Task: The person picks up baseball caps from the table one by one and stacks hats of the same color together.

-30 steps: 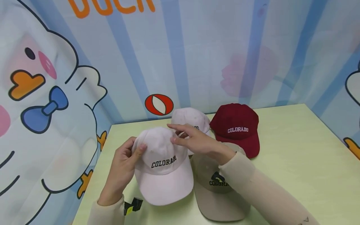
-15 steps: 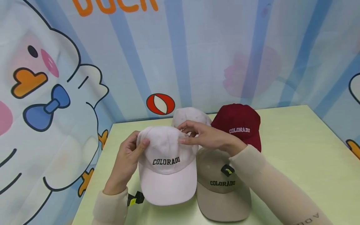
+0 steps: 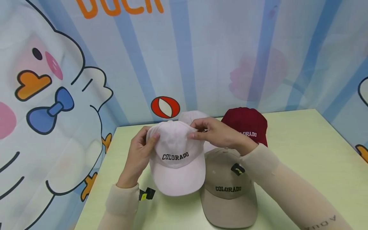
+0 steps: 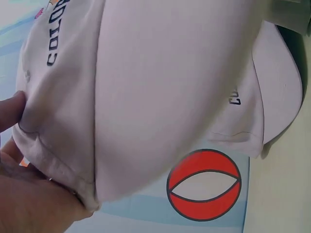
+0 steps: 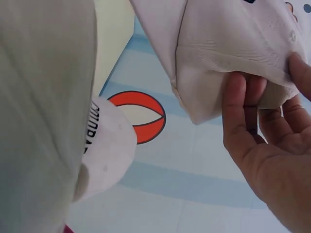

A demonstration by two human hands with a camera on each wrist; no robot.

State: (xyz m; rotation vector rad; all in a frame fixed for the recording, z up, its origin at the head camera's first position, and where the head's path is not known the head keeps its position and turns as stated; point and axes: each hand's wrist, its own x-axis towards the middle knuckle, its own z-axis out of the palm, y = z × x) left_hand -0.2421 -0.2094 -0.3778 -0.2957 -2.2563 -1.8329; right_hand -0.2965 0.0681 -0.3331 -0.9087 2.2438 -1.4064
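A white baseball cap (image 3: 175,172) lettered COLORADO is held by both hands, brim toward me. My left hand (image 3: 138,156) grips its left side, thumb on the front of the crown and the other fingers behind. On the right side my right hand (image 3: 221,134) pinches the crown's edge; in the right wrist view its fingertips (image 5: 235,90) reach under the fabric. Just right of it a khaki cap (image 3: 228,206) lies on the table, its crown partly behind the right wrist. Another white cap (image 3: 191,116) sits behind, mostly covered by the held cap and right hand.
A dark red cap (image 3: 245,119) stands at the back, partly hidden by the right forearm. All rest on a pale yellow-green table (image 3: 304,153). A printed cloth backdrop (image 3: 212,64) rises along the table's back and left side.
The held white cap has risen and shifted slightly right with both hands. My right hand now pinches its right edge, and more of the khaki cap shows.
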